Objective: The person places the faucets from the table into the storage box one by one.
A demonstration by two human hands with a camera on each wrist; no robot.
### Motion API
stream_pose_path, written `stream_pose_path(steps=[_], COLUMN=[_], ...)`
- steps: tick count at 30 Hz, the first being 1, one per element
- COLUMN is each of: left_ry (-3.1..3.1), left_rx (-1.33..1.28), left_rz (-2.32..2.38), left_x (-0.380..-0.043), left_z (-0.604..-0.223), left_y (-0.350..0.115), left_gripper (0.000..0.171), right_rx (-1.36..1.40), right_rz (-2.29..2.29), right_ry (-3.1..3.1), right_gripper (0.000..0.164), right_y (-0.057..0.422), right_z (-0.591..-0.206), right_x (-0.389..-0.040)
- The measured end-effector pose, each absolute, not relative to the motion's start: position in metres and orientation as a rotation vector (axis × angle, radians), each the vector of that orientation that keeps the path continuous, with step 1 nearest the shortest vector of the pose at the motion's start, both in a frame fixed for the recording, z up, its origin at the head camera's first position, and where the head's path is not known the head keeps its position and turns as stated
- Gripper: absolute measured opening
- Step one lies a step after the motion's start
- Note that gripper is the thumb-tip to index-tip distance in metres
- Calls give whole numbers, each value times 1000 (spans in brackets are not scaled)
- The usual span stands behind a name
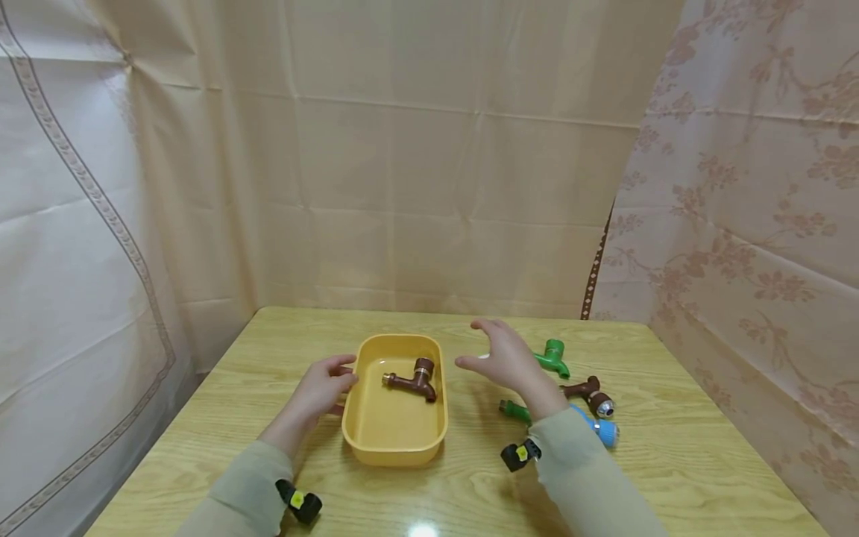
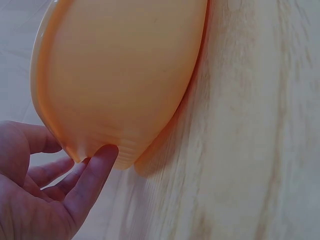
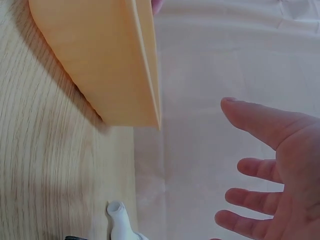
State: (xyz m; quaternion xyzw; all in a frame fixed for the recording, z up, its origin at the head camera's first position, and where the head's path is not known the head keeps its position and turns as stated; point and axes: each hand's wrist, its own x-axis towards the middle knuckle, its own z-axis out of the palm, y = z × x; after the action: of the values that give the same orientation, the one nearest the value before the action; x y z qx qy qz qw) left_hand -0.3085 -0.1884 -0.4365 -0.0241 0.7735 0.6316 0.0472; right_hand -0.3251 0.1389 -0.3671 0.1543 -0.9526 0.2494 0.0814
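A yellow plastic tub (image 1: 396,452) sits on the table with one brown tap (image 1: 414,383) lying inside. My left hand (image 1: 323,386) is at the tub's left side, relaxed fingers touching the rim. In the left wrist view, the thumb (image 2: 95,175) lies against the tub's outer wall (image 2: 125,75). To the right of the tub, my right hand (image 1: 506,358) is raised above the table, thumb and fingers spread, holding nothing. A white tap (image 3: 121,222) lies beneath it, mostly hidden in the head view.
Right of the tub lie a green tap (image 1: 553,359), another brown tap (image 1: 590,395), a blue tap (image 1: 606,432) and a second green tap (image 1: 515,410), partly covered by my right arm. Curtains (image 1: 429,186) hang behind and beside the wooden table (image 1: 678,447).
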Motion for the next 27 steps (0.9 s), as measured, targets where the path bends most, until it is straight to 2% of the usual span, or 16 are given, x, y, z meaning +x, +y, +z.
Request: stream_pose_path(steps=[12,19,27], left_ry=[2369,2370,2366], left_rx=[-69,-66,-66], left_rz=[1919,1921,1916], left_x=[-309,-309,-308], left_z=[-437,-438,-439], left_y=[-189,-189,-190], left_gripper=[46,46,47], right_rx=[457,438,457], right_rz=[724,711,666], right_ry=[-2854,-2899,-2930], right_gripper=[82,87,86], right_y=[155,162,169], right_z=[-375,-383,-391], right_x=[-321,-320,-317])
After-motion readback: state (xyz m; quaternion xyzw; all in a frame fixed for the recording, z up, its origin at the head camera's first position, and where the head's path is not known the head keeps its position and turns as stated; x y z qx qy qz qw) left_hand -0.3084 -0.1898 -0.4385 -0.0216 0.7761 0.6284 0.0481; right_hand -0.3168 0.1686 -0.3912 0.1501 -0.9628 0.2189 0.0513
